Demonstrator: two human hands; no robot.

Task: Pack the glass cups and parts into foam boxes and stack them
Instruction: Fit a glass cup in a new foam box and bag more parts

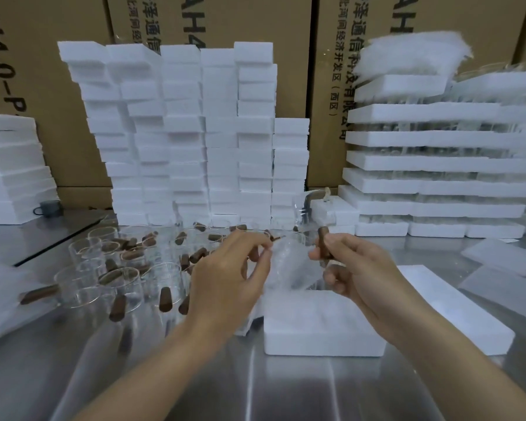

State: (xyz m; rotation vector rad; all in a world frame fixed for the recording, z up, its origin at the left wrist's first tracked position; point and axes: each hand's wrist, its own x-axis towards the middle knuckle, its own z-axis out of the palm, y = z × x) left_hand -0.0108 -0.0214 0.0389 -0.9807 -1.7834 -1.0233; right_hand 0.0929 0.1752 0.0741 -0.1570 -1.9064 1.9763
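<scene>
Hands meet above the open foam box [322,326] on the tabletop [286,387] — left hand [228,278] pinching a clear glass cup [292,265], right hand [359,268] gripping its brown handle [325,241].

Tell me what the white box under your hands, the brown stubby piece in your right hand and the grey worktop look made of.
The white rectangular box: expanded foam, by its matte, grainy surface and soft edges. The brown stubby piece in the right hand: probably wood, dark and dull, though plastic cannot be ruled out. The grey worktop: likely stainless steel, given its streaky reflections.
</scene>
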